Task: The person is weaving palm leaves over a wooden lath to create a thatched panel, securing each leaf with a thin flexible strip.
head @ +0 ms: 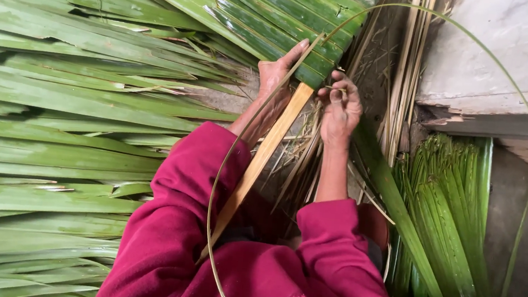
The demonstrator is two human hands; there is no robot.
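Long green palm leaves [54, 115] fill the left of the frame, and folded ones [276, 20] line up top centre along your pale wooden stick [259, 161]. Keep that row tight and overlapped. Your left hand [276, 72] presses flat there, fingers clamped on the leaf edge. Your right hand [341, 107] pinches the thin green strip [526, 103] looping right: pull it snug, evenly.

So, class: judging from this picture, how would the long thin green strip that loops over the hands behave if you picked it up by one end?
The thin green strip would probably flop and spring, since it already bends in a wide arc. It looks light, being very narrow. It may slide through the right hand, as its surface seems smooth.
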